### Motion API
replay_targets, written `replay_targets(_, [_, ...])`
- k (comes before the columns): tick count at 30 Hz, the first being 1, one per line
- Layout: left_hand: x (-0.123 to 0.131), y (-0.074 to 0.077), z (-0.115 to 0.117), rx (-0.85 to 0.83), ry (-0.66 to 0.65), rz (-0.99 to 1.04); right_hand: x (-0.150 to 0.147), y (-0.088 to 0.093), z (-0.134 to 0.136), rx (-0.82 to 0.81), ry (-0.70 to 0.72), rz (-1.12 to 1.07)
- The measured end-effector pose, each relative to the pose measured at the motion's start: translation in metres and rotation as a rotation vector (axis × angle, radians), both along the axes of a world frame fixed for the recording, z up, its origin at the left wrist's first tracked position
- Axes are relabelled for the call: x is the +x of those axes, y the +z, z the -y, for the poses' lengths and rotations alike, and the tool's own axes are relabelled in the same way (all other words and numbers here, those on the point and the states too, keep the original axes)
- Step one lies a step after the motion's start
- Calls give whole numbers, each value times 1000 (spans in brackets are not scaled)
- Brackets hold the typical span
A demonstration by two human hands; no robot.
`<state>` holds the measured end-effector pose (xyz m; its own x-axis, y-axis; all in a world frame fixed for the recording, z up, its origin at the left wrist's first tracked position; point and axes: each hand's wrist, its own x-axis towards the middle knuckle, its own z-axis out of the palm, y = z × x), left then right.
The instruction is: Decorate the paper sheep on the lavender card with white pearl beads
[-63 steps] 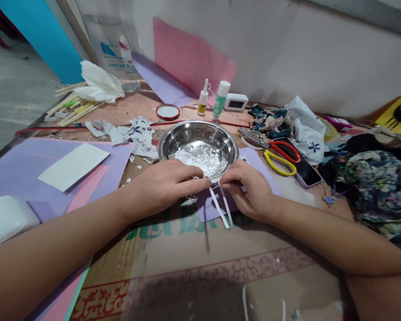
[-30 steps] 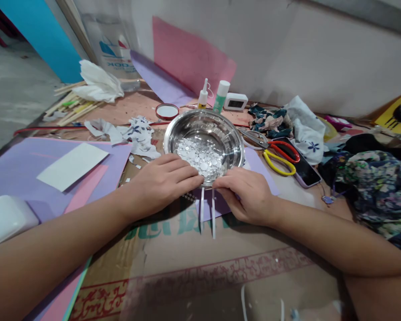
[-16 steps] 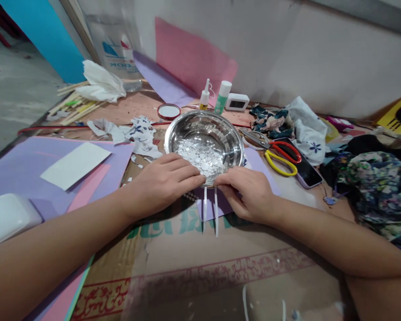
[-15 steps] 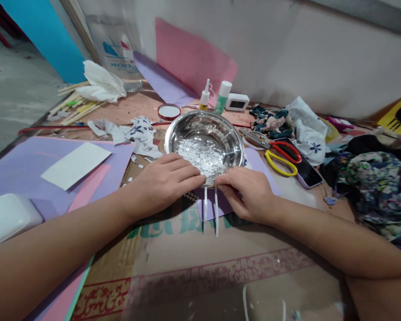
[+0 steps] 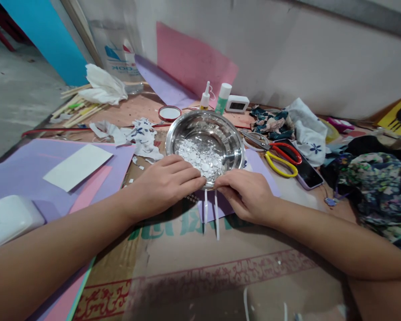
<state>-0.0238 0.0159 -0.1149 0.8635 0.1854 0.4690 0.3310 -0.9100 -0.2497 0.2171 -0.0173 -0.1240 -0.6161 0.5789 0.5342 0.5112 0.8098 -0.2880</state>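
Note:
A shiny metal bowl (image 5: pixel 235 156) holds many small white and clear flat pieces (image 5: pixel 205 162). At its near rim my left hand (image 5: pixel 167 185) has thumb and fingers pressed together at the top of a narrow white strip (image 5: pixel 205 209). My right hand (image 5: pixel 249 191) pinches close beside it, at the top of another hanging white length (image 5: pixel 217 218). Both lengths dangle below the rim over a purple sheet (image 5: pixel 210 214). Whether they join behind the fingers is hidden. A beaded chain (image 5: pixel 192 197) shows partly beneath my left hand.
Scissors (image 5: pixel 282 158) with red and yellow handles overlap a phone (image 5: pixel 304 169) at right. Behind the bowl stand a glue bottle (image 5: pixel 205 98), a glue stick (image 5: pixel 223 98) and a small white display (image 5: pixel 237 103). A white card (image 5: pixel 78 167) rests on purple paper (image 5: pixel 16 165) at left.
Both hands keep their pinch at the bowl's near rim. The view has shifted very slightly; nothing has been taken or let go.

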Motion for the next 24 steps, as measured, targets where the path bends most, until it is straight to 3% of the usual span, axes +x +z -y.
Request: replay_targets(24, [0,-1,0,23,8,-18,0,0,0,-15,-5,0])
